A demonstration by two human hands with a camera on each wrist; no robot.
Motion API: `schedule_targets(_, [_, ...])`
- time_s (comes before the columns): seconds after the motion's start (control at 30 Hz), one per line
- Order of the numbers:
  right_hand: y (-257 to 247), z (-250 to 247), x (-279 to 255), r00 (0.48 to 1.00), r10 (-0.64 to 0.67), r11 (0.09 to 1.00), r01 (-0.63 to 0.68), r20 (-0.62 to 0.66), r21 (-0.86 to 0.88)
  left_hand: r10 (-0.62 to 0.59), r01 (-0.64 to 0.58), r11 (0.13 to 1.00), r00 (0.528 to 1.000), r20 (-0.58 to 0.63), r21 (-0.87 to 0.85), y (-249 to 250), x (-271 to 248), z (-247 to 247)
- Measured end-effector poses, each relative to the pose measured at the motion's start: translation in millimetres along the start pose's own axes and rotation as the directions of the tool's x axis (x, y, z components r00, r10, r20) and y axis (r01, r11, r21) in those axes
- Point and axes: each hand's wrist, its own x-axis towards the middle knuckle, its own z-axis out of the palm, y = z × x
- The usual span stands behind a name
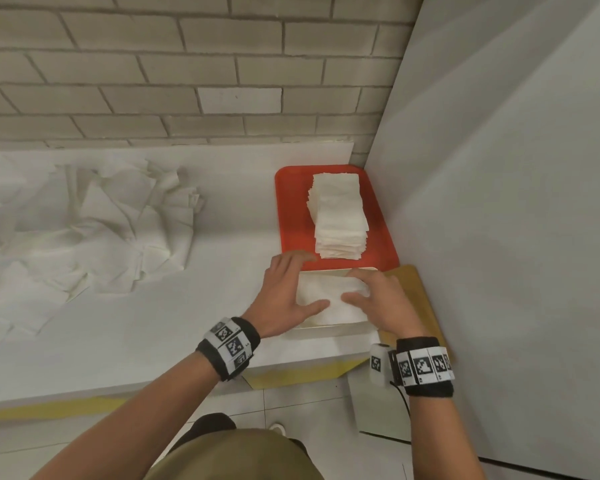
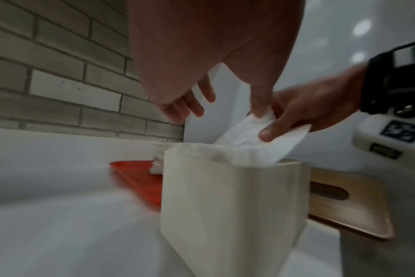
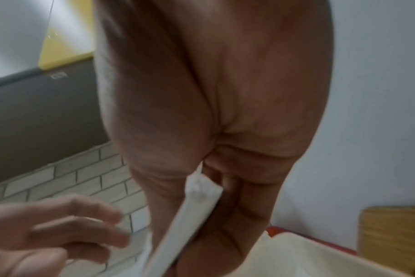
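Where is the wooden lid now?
In the head view, the wooden lid lies at the right end of the counter, right of the white box, nearer than the red tray.

The counter (image 1: pixel 194 306) is packed at its right end: the red tray (image 1: pixel 291 209) with its napkin stack (image 1: pixel 340 216) fills the back right corner, close to the brick wall (image 1: pixel 187 81) and the side panel (image 1: pixel 499 202). Near the front edge stands the white box (image 2: pixel 225 196), with the wooden lid (image 1: pixel 420 292) between it and the panel. Folded napkins (image 2: pixel 239 135) pinched in the right hand (image 1: pixel 381 299), with the left hand (image 1: pixel 284 292) spread beside, fill the box mouth. Crumpled paper (image 1: pixel 101 230) covers the left end; a bare strip lies between it and the tray.
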Motion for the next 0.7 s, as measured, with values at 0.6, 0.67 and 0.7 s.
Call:
schedule_targets(0.6, [-4.6,41.4,-3.9,0.932,0.127,0.891,-0.258,-0.341,-0.373,-0.068,-0.004,0.772,0.994,0.089,0.636,-18.2,23.3,33.2])
schedule_targets(0.67, [-13.8,43.2,-10.3,0.924,0.030,0.868,-0.213,-0.382,-0.448,0.033,-0.047,0.792,0.999,0.035,0.609,-18.2,21.2,32.3])
schedule_targets(0.7, [-17.2,44.8,-11.9,0.930,0.002,0.860,-0.189,-0.367,-0.474,0.078,-0.065,0.808,0.997,0.003,0.585,-16.9,20.1,31.1])
